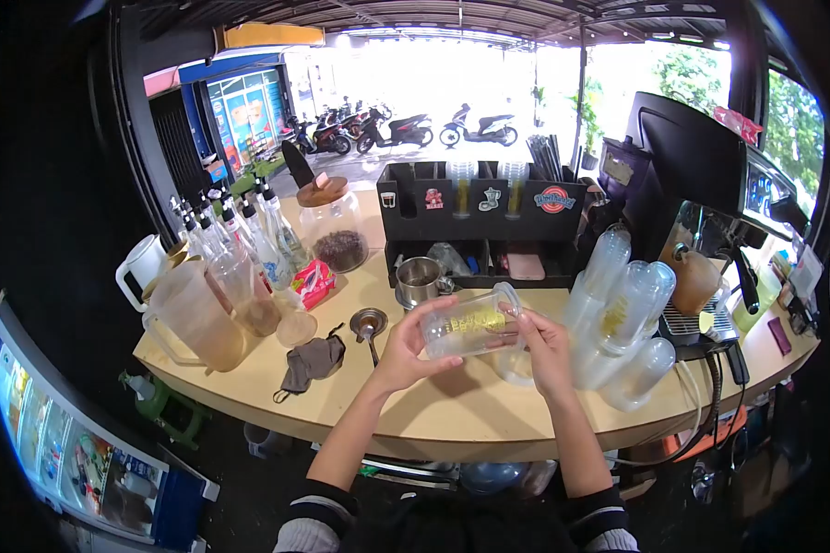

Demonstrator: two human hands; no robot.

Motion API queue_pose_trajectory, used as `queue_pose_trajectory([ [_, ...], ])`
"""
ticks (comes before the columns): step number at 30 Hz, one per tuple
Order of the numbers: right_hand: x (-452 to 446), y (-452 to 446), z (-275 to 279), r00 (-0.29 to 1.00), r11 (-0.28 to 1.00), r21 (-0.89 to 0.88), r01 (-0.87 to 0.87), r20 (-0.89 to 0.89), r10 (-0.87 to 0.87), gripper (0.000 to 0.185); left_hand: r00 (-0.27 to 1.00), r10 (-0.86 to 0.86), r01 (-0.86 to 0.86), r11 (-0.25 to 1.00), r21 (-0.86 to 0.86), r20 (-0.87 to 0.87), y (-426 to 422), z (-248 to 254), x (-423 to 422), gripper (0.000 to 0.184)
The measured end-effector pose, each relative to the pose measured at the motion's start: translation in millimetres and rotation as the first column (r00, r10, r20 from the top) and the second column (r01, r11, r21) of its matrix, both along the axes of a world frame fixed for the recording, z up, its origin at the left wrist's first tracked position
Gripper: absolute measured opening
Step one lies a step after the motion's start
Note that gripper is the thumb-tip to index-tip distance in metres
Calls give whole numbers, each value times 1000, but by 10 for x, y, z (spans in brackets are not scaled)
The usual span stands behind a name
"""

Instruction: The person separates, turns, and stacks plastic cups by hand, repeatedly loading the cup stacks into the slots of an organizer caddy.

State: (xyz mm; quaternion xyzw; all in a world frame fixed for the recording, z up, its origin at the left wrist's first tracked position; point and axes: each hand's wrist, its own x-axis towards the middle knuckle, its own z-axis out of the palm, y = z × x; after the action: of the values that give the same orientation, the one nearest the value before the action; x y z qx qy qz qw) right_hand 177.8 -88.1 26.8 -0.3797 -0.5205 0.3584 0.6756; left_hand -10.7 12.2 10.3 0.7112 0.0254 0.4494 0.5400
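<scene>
A clear plastic cup with yellow lettering lies sideways in the air above the counter, held between both hands. My left hand is wrapped around its base end. My right hand pinches it near the rim on the right, where the fingertips partly hide the edge. Under my right hand, another clear cup stands on the counter, partly covered. Stacks of clear plastic cups are to the right of my right hand. A metal pitcher sits just behind the held cup.
The wooden counter carries a metal ladle, a grey face mask, a large plastic jug, pump bottles and a glass jar. A black organizer stands at the back, an espresso machine at right.
</scene>
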Motion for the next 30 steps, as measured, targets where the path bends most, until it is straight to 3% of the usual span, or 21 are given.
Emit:
queue_pose_trajectory([
  [3,-47,90,52,999,999,-2,40,7,-40,33,999,20,-17,997,80,-28,102,79,-11,76],
  [5,-116,133,113,994,995,27,97,47,-98,33,996,59,-53,995,-87,64,84,162,1,73],
  [6,-161,146,139,983,987,69,146,105,-153,33,996,52,-46,995,-85,66,144,154,-5,73],
  [8,-232,193,171,963,974,109,200,159,-216,33,995,92,-101,972,-214,-48,292,92,-24,70],
  [11,-281,253,180,973,975,108,195,107,-207,35,998,39,-45,987,-157,-45,494,90,-73,66],
  [13,-267,310,171,996,994,68,84,-18,-82,37,998,32,-40,985,-168,-47,515,148,-88,66],
  [19,-328,386,198,987,987,52,153,44,-155,37,999,43,-47,983,-178,-24,594,161,-123,63],
  [30,-310,417,169,991,990,45,132,12,-133,38,999,28,-38,955,-293,-38,610,148,-103,59],
])
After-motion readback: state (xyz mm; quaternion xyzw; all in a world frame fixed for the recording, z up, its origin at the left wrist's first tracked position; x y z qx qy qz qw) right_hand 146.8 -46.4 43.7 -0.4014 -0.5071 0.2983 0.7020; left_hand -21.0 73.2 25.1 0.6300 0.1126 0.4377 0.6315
